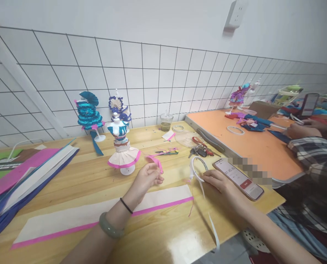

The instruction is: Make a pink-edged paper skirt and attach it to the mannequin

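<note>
My right hand (220, 183) grips a roll of white tape (194, 168), held on edge above the table, with a loose strip hanging below it. My left hand (148, 178) has its fingers curled together; what lies between them, if anything, is hidden. Just behind those fingers is a pink paper strip (157, 163). Under my left wrist lies a long cream paper band (163, 200) with a pink edge. Beyond it stands a small white dress form (121, 132) with a blue-and-white top and a cream skirt (124, 157) edged in pink.
Two decorated dress forms, one teal (88, 114) and one purple (117, 102), stand near the wall. Coloured paper sheets (33, 176) lie left. A phone (239, 178), keys (199, 150), a cutter (167, 152) and a lidded cup (166, 121) are right. Another person's hands (303, 128) work at an orange table (262, 157).
</note>
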A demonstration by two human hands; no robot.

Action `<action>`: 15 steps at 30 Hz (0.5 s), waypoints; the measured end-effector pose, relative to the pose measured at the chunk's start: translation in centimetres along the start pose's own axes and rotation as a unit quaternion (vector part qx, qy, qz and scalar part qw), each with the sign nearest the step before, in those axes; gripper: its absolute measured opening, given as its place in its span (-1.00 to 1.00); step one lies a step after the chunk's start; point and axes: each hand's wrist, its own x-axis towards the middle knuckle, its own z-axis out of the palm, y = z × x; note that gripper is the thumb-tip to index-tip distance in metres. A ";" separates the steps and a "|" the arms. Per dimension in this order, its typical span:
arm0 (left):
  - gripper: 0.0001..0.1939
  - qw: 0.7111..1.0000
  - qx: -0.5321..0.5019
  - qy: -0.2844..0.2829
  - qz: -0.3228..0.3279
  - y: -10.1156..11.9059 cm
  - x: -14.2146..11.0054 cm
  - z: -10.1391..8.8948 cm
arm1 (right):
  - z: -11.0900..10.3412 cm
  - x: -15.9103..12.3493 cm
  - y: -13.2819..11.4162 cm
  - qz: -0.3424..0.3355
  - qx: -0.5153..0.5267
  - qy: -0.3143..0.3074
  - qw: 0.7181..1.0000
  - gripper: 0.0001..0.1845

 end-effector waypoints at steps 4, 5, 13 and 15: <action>-0.74 0.995 0.086 0.030 -0.031 0.3 0.1 -0.1 | 0.3 0.0 -0.1 -0.012 -0.002 0.021 1.000 -0.68; -0.74 0.993 0.108 0.030 -0.028 0.4 -0.1 0.0 | 0.3 0.0 -0.2 -0.015 -0.006 0.022 1.000 -0.67; -0.60 0.979 0.057 -0.165 -0.109 -0.1 -2.8 3.1 | 0.6 0.8 -2.2 -0.048 -0.019 0.050 0.997 -0.65; -0.63 0.978 0.037 -0.166 -0.120 -0.3 -3.0 3.2 | 0.7 1.1 -2.4 -0.056 -0.014 0.050 0.997 -0.64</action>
